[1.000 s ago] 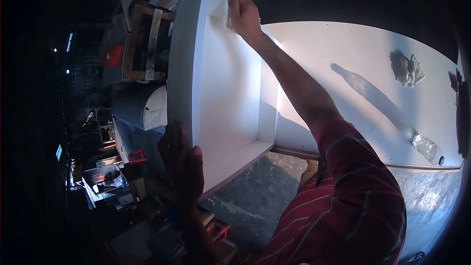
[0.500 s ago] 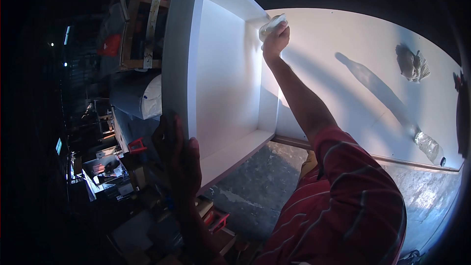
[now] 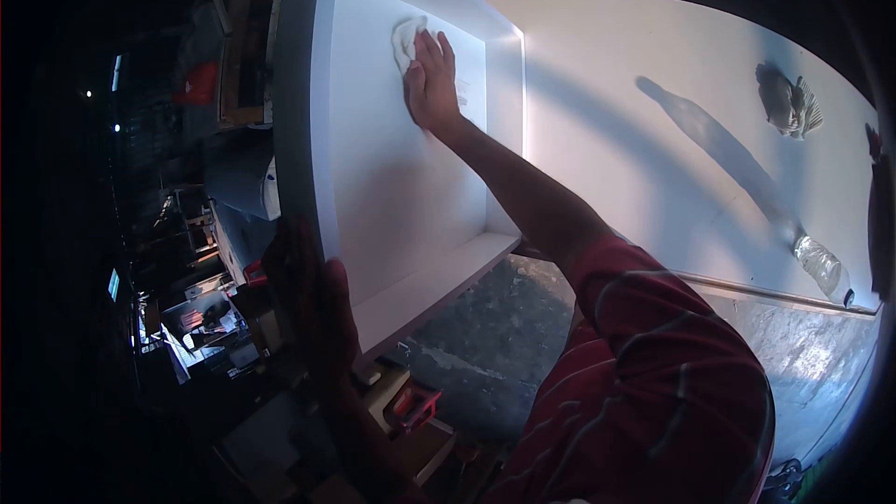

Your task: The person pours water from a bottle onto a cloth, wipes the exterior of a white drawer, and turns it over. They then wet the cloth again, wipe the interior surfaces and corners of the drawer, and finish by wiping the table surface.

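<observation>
A white open-fronted box (image 3: pixel 322 121), like a shallow cabinet or drawer, stands tilted on its side before me. My right hand (image 3: pixel 433 84) presses a crumpled white cloth (image 3: pixel 407 39) flat against the inner panel, its fingers partly spread over it. At the box's near left wall is my left hand (image 3: pixel 315 303), with the thumb by the front edge and the fingers along the outer side. That hand is in deep shadow. A small printed patch on the inner panel shows just right of my right hand.
A white tabletop (image 3: pixel 597 47) spreads to the right, bearing a clear plastic bottle (image 3: pixel 821 266) on its side and a crumpled striped cloth (image 3: pixel 789 101). Red crates (image 3: pixel 411 406), boards and boxes crowd the dark floor at lower left. Concrete floor (image 3: pixel 485 355) shows below the box.
My right hand has moved left with the cloth, from the box's far right corner onto its inner panel. The box appears shifted slightly left in view, with my left hand still on it.
</observation>
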Action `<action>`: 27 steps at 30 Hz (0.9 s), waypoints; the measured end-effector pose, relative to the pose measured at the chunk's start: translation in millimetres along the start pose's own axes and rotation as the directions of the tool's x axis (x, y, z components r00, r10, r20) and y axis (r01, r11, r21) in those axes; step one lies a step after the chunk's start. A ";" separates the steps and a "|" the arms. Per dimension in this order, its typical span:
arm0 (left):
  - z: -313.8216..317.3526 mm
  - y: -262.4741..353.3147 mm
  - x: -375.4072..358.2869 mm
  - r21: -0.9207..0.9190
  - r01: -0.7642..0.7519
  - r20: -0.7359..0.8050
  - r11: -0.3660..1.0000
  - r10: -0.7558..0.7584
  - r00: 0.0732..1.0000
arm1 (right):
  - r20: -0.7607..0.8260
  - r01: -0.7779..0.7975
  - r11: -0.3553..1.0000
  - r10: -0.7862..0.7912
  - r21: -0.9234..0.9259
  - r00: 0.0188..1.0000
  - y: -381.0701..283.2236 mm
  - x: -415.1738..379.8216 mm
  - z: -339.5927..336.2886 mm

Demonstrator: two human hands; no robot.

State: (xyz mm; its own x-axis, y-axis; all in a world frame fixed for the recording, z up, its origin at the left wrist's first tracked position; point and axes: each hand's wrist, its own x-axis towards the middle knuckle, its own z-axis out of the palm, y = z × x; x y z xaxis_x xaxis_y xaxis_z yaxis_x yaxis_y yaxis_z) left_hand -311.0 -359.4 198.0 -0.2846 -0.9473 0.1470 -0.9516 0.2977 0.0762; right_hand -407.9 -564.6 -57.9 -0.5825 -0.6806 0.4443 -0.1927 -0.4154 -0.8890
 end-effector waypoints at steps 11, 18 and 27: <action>0.4 13.9 -1.8 -0.043 0.027 0.013 0.999 -0.027 1.000 | 0.216 -0.339 0.941 0.326 0.023 0.920 16.9 -136.4 -56.1; 2.4 11.1 -2.7 0.072 0.022 0.012 0.997 -0.023 1.000 | 0.374 0.156 0.592 0.265 -0.790 0.889 128.3 -10.4 -59.2; 3.9 14.5 -2.7 0.018 0.043 -0.003 0.999 -0.043 0.999 | 0.835 0.608 0.646 0.083 -0.461 0.544 61.0 -142.3 -128.6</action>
State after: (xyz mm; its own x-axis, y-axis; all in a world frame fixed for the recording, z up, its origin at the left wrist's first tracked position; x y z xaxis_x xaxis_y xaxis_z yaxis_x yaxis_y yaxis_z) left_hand -324.4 -353.0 194.9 -0.2433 -0.9588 0.1465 -0.9649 0.2547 0.0642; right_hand -438.3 -415.5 -189.7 0.3265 -0.9087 0.2602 -0.8427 -0.4046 -0.3553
